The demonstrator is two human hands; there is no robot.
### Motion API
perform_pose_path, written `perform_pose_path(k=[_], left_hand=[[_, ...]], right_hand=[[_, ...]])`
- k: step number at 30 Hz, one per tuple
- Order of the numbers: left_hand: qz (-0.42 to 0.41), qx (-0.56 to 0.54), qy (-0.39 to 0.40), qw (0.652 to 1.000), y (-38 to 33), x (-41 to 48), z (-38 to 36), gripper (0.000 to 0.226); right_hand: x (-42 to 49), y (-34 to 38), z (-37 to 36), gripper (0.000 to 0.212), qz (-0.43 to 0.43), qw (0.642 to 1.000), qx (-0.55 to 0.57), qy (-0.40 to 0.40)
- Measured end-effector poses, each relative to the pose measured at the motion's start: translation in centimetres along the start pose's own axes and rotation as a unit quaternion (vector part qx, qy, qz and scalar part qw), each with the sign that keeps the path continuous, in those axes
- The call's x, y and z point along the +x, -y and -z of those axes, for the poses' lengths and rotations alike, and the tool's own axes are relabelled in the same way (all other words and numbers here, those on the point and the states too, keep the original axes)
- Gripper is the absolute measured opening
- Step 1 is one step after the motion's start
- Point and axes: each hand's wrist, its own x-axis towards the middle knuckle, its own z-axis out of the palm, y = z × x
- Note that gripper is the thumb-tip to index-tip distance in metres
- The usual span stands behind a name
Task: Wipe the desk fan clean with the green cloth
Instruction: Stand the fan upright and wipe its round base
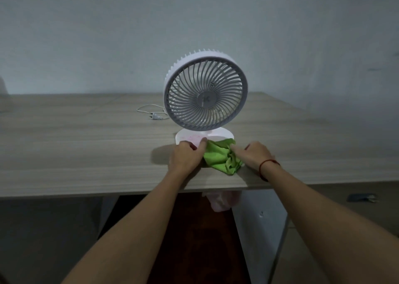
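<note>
A white desk fan (205,93) with a round grey grille stands upright on the wooden desk (86,149), near its front edge. Its round white base (190,137) shows pink specks. A crumpled green cloth (222,157) lies against the front right of the base. My left hand (189,156) pinches the cloth's left edge at the base. My right hand (252,156), with a red string on the wrist, grips the cloth's right side, fingers pointing left.
The fan's white cord and plug (154,116) lie on the desk behind and left of the fan. A pale plastic bag (221,200) hangs under the desk edge. A dark object (362,197) lies on the floor at right. A wall rises close behind.
</note>
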Motion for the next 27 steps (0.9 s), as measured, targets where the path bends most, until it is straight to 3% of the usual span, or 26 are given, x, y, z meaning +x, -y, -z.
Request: perform_pose_path(k=[2,4,5,7,8,10,13,14,16,19,21,24,27], left_hand=[[0.017,0.037,0.054,0.998,-0.6,-0.2,-0.5,0.077],[0.004,0.054,0.115,0.992,-0.9,0.0,-0.6,0.075],[-0.002,0.033,0.134,0.990,-0.9,0.1,-0.7,0.062],[0.003,-0.041,0.141,0.989,-1.1,0.1,-0.3,0.037],[0.009,-0.073,0.137,0.988,-1.1,0.0,0.0,0.036],[0.025,-0.121,0.128,0.984,-0.9,-0.2,0.8,0.037],[0.100,-0.208,0.150,0.961,-0.8,-0.3,1.8,0.023],[0.131,-0.220,0.167,0.952,-0.9,-0.5,2.0,0.016],[0.176,-0.209,0.189,0.943,-0.9,-0.6,2.4,0.014],[0.206,-0.198,0.195,0.938,-1.0,-0.4,2.7,0.036],[0.225,-0.208,0.203,0.930,-1.4,-0.4,2.7,0.032],[0.241,-0.182,0.224,0.927,-2.1,-0.7,2.7,0.036],[0.219,-0.129,0.205,0.945,-2.5,-0.4,2.0,0.048]], right_hand=[[-0.2,0.6,-0.1,0.074,-0.007,0.999,0.000,0.044],[-0.3,1.1,-0.2,0.078,-0.011,0.997,0.012,0.069],[-0.3,1.3,-0.3,0.070,-0.003,0.997,0.032,0.075],[-0.1,1.6,-0.6,0.031,0.020,0.988,0.136,0.065],[-0.1,1.7,-0.6,0.019,0.025,0.978,0.197,0.058],[0.0,1.8,-0.9,0.027,0.015,0.950,0.303,0.068],[-0.2,2.2,-1.3,0.011,-0.027,0.906,0.410,0.106],[-0.3,2.3,-1.4,0.008,-0.052,0.900,0.417,0.112],[-0.3,2.1,-1.4,0.032,-0.090,0.905,0.399,0.117],[-0.3,1.7,-0.7,0.064,-0.085,0.929,0.327,0.149],[-0.4,1.6,0.0,0.071,-0.060,0.954,0.235,0.178],[0.2,1.4,0.4,0.047,-0.012,0.977,0.144,0.158],[0.5,1.1,0.3,0.011,-0.011,0.972,0.206,0.114]])
